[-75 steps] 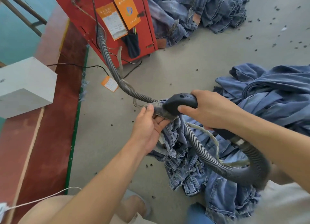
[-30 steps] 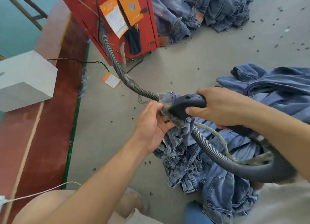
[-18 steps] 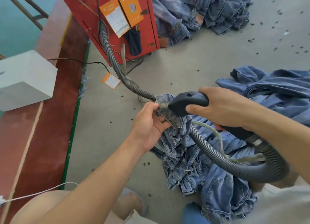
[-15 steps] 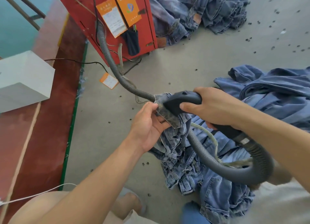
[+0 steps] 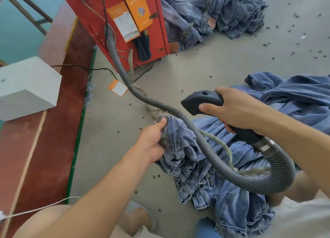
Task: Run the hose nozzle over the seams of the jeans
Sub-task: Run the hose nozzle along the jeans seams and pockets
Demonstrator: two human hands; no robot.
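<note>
- Right hand (image 5: 237, 111) has its fingers wrapped around the black hose nozzle (image 5: 201, 102), holding it up in the air, mouth pointing left, clear of the fabric.
- Left hand (image 5: 151, 143) is pinching a bunched-up edge of the jeans (image 5: 180, 141), thumb on top of a greyish fuzzy bit at the very end, lifted a little off the floor (image 5: 205, 73).
- So nozzle and denim are apart right now, nozzle sitting above and to the right of the held edge.
- The grey ribbed hose (image 5: 210, 148) runs from the nozzle handle, loops around low on the right, crosses over the jeans and snakes up to the red machine (image 5: 100, 11) at the top.
- Rest of the jeans lies crumpled on the floor under the hose, with more denim (image 5: 300, 93) heaped to the right and another pile (image 5: 214, 13) behind the red machine.
- Orange tags (image 5: 132, 18) hang on the machine, one more tag (image 5: 117, 88) on the floor beside the hose.
- White box (image 5: 26, 88) at the left, little dark specks scattered all over the floor.
</note>
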